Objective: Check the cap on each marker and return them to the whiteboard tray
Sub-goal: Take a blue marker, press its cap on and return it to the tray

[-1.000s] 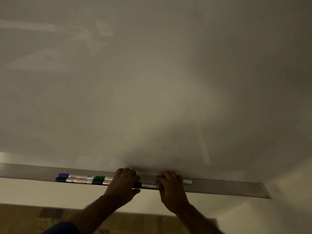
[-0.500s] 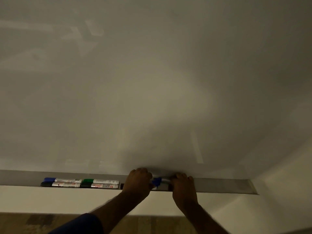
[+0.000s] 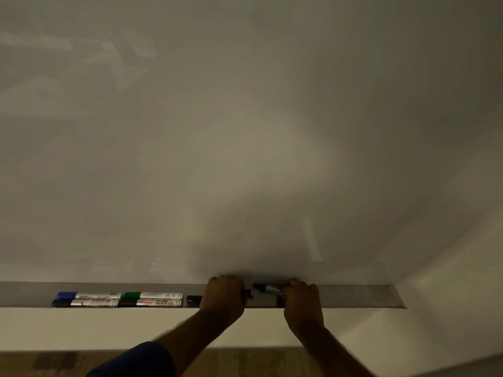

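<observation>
Blue-capped silver marker (image 3: 265,288) lies lengthwise w/ the grey metal whiteboard tray (image 3: 353,295), 3-to-9 o'clock. Right hand (image 3: 302,302) grips its barrel; left hand (image 3: 224,297), at 9 o'clock, fisted nearest the cap, contents hidden.

Dark blue sleeve (image 3: 136,360) on the left arm; right forearm bare

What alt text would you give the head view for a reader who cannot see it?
Both hands work at a whiteboard tray: the right hand holds a blue-capped marker, the left hand closed beside it. To their left, four capped markers lie in two rows, blue and green behind, two black-capped in front, plus a black cap end by the left hand.
</observation>
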A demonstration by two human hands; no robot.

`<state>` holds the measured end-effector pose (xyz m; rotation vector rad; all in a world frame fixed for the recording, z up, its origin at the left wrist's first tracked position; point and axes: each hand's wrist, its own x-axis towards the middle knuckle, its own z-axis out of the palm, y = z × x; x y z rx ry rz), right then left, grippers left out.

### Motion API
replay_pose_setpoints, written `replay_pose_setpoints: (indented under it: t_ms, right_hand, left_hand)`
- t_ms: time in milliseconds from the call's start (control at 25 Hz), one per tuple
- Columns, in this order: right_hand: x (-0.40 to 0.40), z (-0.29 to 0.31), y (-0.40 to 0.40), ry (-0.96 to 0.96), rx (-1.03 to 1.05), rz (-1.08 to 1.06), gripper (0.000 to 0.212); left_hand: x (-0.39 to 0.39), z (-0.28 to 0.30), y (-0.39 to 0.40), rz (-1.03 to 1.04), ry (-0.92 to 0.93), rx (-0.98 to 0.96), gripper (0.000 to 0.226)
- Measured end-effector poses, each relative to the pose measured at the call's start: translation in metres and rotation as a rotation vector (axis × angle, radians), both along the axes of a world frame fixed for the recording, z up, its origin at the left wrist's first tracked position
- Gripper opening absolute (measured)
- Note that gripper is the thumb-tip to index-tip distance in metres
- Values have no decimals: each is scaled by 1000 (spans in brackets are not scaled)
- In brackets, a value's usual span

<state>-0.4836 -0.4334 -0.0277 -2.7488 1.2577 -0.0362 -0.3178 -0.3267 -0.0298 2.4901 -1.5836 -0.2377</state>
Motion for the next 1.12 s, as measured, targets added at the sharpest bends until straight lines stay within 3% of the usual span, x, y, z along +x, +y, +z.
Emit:
replay_pose_setpoints:
  t_ms: [320,680,1120]
  right_hand:
    - [1,-2,0,2,13,-1,30]
    - [0,-1,5,-20,-6,0,26]
    - [1,29,19,-136,-145,74,38]
  left_hand:
    - [8,3,6,11,-31,46,28]
    - [-1,5,4,122,121,29,28]
    - [24,51,40,24,173,-210,13]
